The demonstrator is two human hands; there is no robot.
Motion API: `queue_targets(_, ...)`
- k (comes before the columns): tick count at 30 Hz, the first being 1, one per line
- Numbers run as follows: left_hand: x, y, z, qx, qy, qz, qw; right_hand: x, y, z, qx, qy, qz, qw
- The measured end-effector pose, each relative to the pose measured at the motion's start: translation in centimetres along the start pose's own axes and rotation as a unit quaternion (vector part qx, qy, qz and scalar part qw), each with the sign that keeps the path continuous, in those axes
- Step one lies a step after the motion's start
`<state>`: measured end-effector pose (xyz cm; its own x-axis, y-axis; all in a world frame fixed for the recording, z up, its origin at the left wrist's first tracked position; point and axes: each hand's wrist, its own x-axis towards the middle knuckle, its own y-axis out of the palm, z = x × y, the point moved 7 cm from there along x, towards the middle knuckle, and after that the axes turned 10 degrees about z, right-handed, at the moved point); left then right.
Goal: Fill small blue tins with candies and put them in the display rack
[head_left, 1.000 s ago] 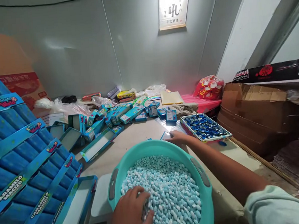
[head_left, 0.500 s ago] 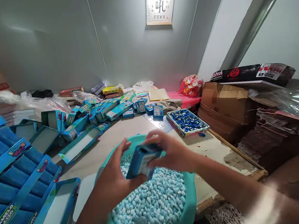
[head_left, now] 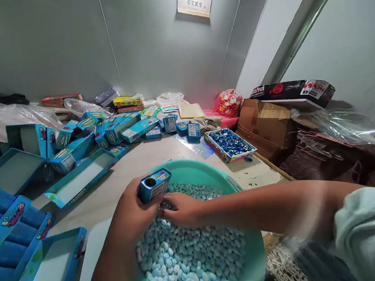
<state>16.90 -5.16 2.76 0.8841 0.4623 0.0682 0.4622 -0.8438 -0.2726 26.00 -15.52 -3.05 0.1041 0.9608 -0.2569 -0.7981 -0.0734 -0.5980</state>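
Observation:
My left hand (head_left: 133, 213) grips a small blue tin (head_left: 153, 185) with a round hole in its top, held over the near-left rim of a teal basin (head_left: 206, 169). The basin is heaped with pale blue and white candies (head_left: 190, 249). My right hand (head_left: 182, 208) reaches in from the right, its fingers curled down into the candies just below the tin. Whether those fingers hold any candies is hidden.
Open blue display boxes (head_left: 79, 178) and stacked blue cartons (head_left: 8, 217) fill the left. More small blue tins (head_left: 193, 131) lie behind the basin. A tray of dark blue caps (head_left: 229, 143) sits at the right, beside cardboard boxes (head_left: 266, 122).
The tin moved from both hands to my left hand alone. My right hand let go and dropped into the candies. The camera view shifted right and down.

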Motion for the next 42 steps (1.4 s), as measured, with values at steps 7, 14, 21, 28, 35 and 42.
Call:
queue_targets(7, 0.1, 0.2, 0.0, -0.049, 0.009, -0.004, 0.999, 0.6, 1.5, 0.2, 0.135, -0.023, 0.078, 0.988)
queue_targets(14, -0.4, 0.1, -0.5, -0.052, 0.025, -0.027, 0.998, 1.0, -5.0, -0.8, -0.053, -0.023, -0.027, 0.998)
queue_targets(21, -0.4, -0.4, -0.9, -0.066, 0.052, -0.069, 0.994, -1.0, -0.1, 1.2, -0.041, -0.065, 0.125, 0.989)
queue_targets(28, -0.6, 0.1, -1.1, -0.074, 0.051, -0.043, 0.995, -5.7, -0.1, 4.1, -0.097, -0.080, 0.130, 0.984)
queue_targets(35, -0.8, 0.1, -1.7, -0.047, 0.029, -0.038, 0.998, -0.1, -2.3, -1.2, -0.195, -0.052, 0.038, 0.979)
queue_targets(42, -0.6, 0.3, -1.3, -0.011, 0.065, -0.038, 0.997, -1.5, -2.1, -1.0, -0.064, -0.005, 0.038, 0.997)
